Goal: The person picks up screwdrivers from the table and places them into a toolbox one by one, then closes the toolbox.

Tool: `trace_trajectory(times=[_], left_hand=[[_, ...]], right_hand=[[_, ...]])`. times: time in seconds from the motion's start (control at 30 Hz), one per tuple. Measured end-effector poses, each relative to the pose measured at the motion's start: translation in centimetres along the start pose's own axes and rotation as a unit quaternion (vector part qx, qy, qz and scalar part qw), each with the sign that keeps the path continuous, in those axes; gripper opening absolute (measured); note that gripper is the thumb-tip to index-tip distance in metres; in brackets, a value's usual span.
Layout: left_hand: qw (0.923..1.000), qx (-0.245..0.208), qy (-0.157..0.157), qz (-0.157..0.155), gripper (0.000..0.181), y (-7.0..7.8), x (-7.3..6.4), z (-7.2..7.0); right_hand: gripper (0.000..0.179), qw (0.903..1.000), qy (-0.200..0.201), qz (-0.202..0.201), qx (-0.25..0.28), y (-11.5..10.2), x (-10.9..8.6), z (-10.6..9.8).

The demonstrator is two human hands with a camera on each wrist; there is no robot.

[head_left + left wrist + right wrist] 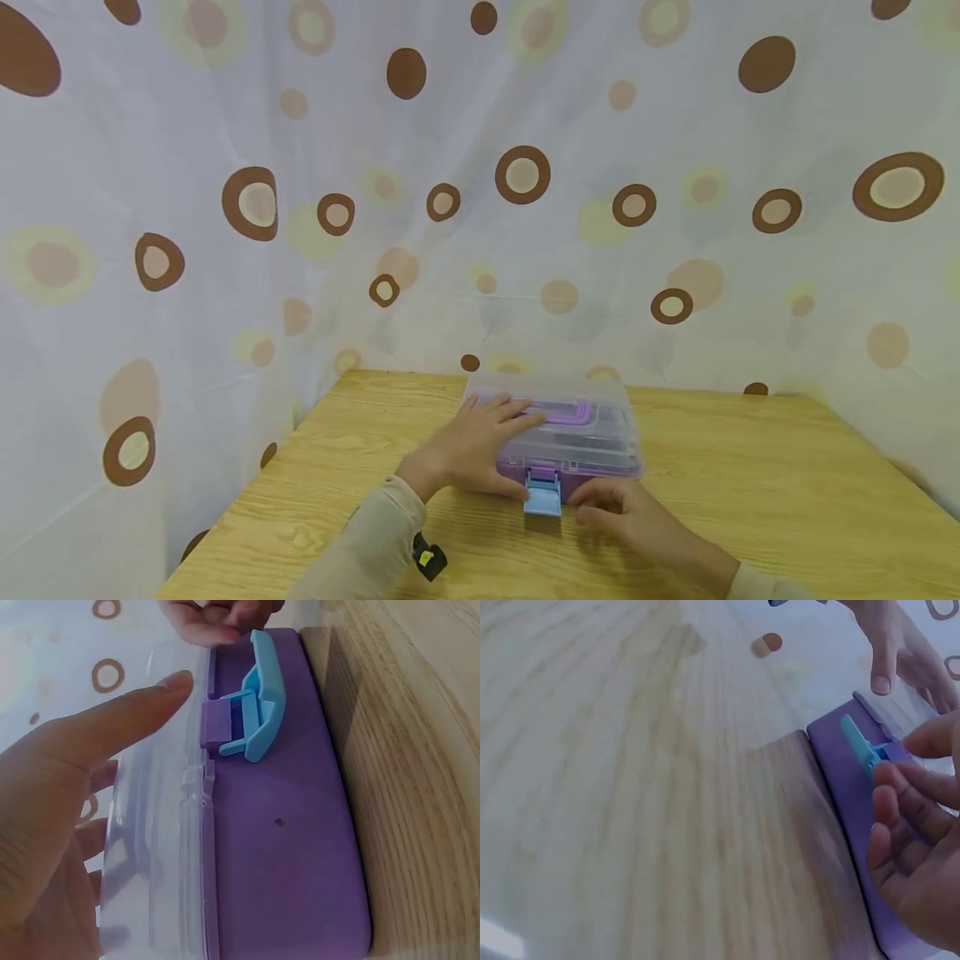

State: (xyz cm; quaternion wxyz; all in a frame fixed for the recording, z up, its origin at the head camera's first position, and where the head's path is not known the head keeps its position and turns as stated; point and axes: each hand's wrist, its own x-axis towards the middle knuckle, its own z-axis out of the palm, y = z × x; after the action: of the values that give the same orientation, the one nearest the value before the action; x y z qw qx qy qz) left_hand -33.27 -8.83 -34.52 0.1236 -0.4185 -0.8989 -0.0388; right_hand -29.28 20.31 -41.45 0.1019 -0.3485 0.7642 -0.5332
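Observation:
A plastic storage box (517, 461) with a purple base and a clear lid (600, 437) stands on the table. On top of the lid is a purple handle (577, 414). The light-blue latch (268, 697) at the box's front hangs unfastened, tilted outward from the purple wall. My left hand (480, 446) lies over the left part of the lid with fingers spread, its thumb pointing toward the latch. Beside the latch on the right, my right hand (626, 512) has loosely bent fingers; whether a fingertip touches the latch I cannot tell. The box's contents are blurred through the lid.
The wooden table (750, 475) stretches to both sides of the box. A small black object with a yellow mark (429, 557) lies near my left forearm. Behind and to the sides hangs a white curtain (465, 125) with brown and beige circles.

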Motion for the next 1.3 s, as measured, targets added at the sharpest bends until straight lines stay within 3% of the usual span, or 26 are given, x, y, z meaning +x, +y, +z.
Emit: trace_trajectory(times=[0.17,0.3,0.5,0.77,1.07,1.3], left_hand=[[0.9994,0.033,-0.009,-0.008,0.112,0.3,0.0,0.4],[0.9987,0.046,-0.012,-0.015,0.116,0.4,-0.1,0.6],[0.9974,0.070,-0.006,-0.014,0.119,0.5,-0.1,0.8],[0.9957,0.091,-0.001,-0.018,0.122,0.7,-0.2,0.9],[0.9975,0.066,-0.002,-0.024,0.119,0.8,-0.2,0.7],[0.9990,0.039,-0.007,-0.021,0.111,0.6,-0.2,0.4]], right_hand=[[0.030,0.9968,0.019,0.074,-0.025,0.4,0.7,0.9],[0.034,0.9942,0.034,0.096,-0.033,0.2,1.1,1.3],[0.051,0.9947,0.016,0.099,-0.019,-0.2,1.4,1.6],[0.054,0.9930,0.010,0.117,-0.009,0.4,1.5,1.5],[0.042,0.9942,0.011,0.107,-0.002,0.4,1.7,1.8],[0.048,0.9927,0.032,0.114,-0.020,0.2,1.8,2.1]])
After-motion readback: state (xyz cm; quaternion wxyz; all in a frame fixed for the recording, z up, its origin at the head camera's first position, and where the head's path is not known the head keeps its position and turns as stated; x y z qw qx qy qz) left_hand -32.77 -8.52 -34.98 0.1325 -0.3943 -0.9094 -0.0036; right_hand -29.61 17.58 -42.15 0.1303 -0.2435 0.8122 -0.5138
